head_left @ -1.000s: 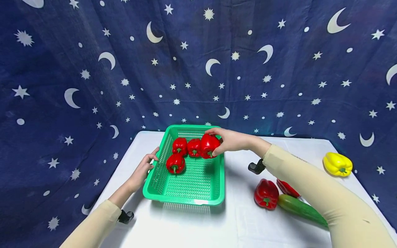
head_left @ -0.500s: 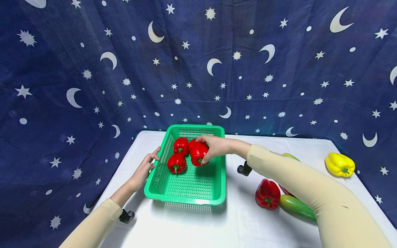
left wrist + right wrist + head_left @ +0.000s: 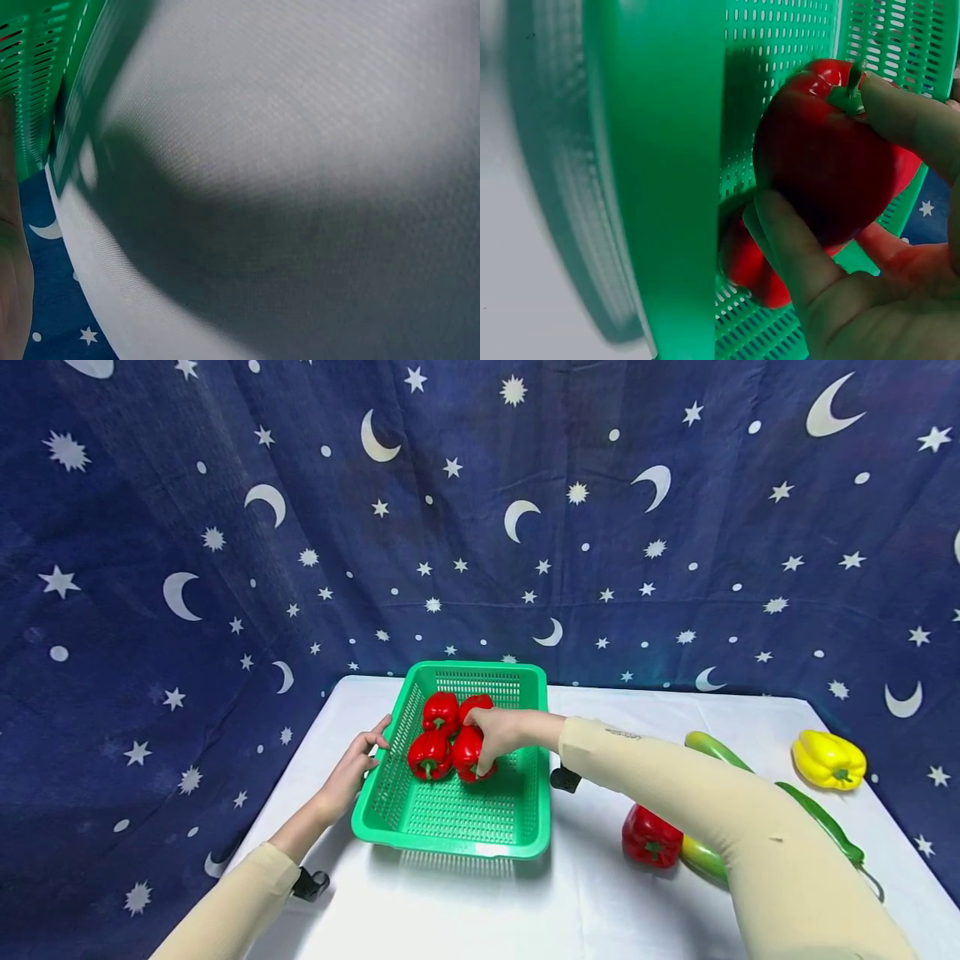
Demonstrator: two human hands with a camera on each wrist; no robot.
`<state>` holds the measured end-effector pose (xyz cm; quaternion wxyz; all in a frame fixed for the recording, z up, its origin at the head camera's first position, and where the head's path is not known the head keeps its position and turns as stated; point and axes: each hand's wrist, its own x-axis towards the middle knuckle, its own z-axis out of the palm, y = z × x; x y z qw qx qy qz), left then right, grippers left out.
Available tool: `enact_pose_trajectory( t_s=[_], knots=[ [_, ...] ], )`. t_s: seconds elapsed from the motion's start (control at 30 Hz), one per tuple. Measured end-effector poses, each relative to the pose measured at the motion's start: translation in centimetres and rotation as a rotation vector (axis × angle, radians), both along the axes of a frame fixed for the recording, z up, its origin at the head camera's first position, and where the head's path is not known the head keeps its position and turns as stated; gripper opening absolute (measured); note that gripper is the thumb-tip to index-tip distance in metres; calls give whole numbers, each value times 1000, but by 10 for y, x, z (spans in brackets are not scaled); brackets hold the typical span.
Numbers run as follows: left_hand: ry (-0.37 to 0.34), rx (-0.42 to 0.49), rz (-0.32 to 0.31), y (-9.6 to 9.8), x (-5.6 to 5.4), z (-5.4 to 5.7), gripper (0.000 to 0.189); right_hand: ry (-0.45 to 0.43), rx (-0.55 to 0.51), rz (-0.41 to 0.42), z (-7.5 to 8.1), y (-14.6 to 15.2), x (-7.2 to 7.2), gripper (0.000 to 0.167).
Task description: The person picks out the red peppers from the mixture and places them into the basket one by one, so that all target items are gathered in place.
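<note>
My right hand (image 3: 498,735) grips a red bell pepper (image 3: 467,753) inside the green basket (image 3: 480,848). In the right wrist view, the thumb lies by the green stem of this bell pepper (image 3: 825,157), and fingers support it from the other side. Three more red peppers sit close by in the basket: one at the back left (image 3: 440,711), one in front of it (image 3: 431,756) and one behind my right hand (image 3: 475,702). My left hand (image 3: 348,777) rests its extended fingers on the basket's left rim. Only a strip of that hand shows in the left wrist view, along the basket wall (image 3: 37,75).
Right of the basket on the white table (image 3: 450,918) lie a darker red bell pepper (image 3: 651,837), a cucumber (image 3: 705,860) partly under the right sleeve, a long green pepper (image 3: 825,822), another long green vegetable (image 3: 716,749) and a yellow bell pepper (image 3: 828,760). A starry curtain hangs behind.
My right hand has brought its red bell pepper leftward and nearer to me, down beside the front pepper in the basket. My left hand has stayed at the rim.
</note>
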<state>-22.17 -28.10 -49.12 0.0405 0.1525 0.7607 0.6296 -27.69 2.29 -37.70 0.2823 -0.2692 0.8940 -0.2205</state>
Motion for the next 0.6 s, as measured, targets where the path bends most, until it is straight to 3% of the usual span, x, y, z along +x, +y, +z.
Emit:
enact_pose_trajectory(
  t_s=[0.27, 0.5, 0.6],
  knots=[
    [-8, 4, -5, 0, 0, 1, 29, -45, 52, -4, -7, -8, -1, 86],
    [-9, 2, -1, 0, 1, 1, 29, -109, 35, -27, -12, -14, -3, 86],
    [-10, -5, -2, 0, 1, 2, 29, -95, 45, -24, -13, -15, -4, 85]
  ],
)
